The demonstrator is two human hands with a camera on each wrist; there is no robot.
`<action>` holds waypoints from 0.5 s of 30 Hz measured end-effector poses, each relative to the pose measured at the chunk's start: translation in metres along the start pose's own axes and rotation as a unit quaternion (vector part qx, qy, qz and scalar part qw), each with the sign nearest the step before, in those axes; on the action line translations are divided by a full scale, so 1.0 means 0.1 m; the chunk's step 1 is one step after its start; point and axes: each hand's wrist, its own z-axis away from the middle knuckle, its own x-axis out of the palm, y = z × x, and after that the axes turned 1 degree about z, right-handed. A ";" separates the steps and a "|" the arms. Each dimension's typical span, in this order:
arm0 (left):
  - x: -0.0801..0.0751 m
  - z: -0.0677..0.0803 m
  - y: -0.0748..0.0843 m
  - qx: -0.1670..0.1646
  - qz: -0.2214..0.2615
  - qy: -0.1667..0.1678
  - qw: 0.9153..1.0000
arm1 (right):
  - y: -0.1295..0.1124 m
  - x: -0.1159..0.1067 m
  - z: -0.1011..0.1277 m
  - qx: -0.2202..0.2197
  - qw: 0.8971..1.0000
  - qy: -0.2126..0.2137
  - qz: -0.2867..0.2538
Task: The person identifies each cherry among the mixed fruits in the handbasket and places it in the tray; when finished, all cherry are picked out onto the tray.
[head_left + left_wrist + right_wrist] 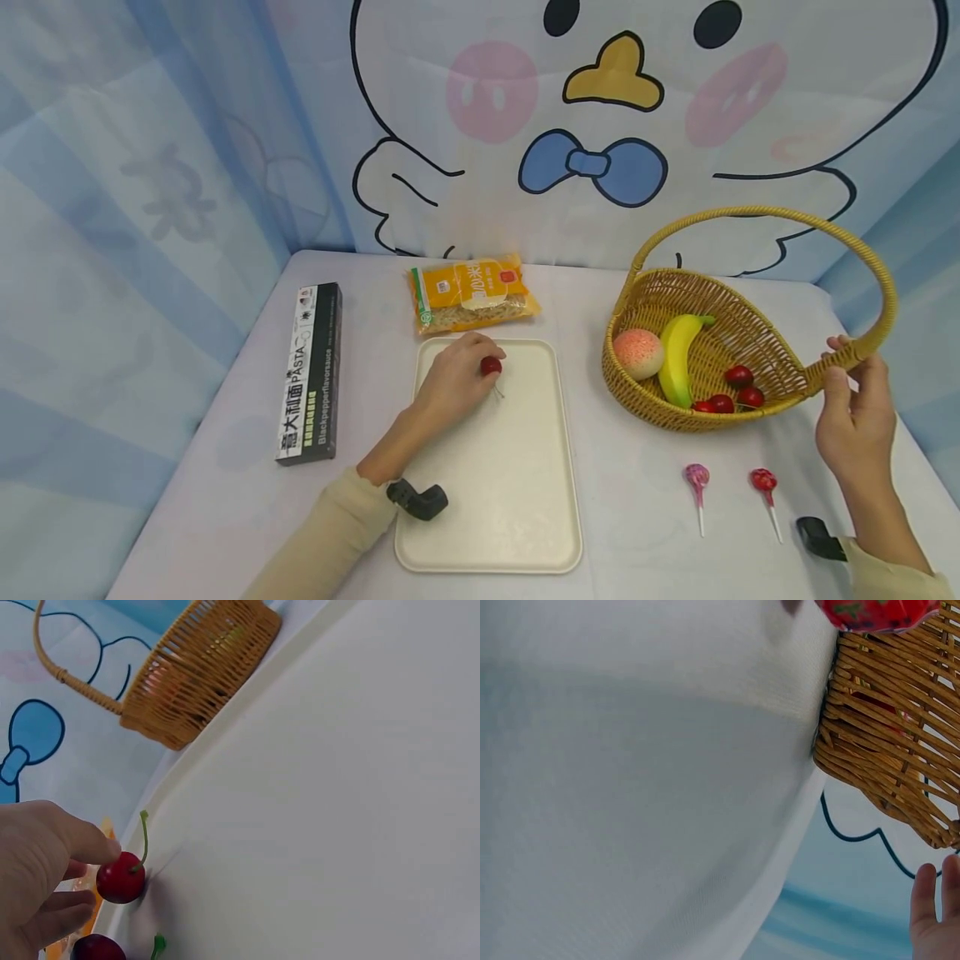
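My left hand [457,379] pinches a dark red cherry [491,365] over the far end of the cream tray [517,492]. In the left wrist view, thumb and fingers are at this cherry, its green stem pointing up, and a second cherry [97,948] shows below the hand. At the right, my right hand [858,417] holds the wicker basket [637,404] where its handle meets the rim, thumb on the near side and fingertips beyond. Inside the basket are a peach [639,353], a banana [678,358] and several cherries [738,376].
Behind the tray lies an orange bag of grain [476,293]. A black-and-white pasta box [309,375] lies to the left. Two lollipops, one pink [697,475] and one red [763,480], lie in front of the basket. A printed curtain [592,217] hangs behind the table.
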 end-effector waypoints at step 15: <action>-0.03 0.01 0.02 0.032 0.025 0.036 0.999 | -0.02 0.00 -0.01 0.022 1.000 -0.007 0.004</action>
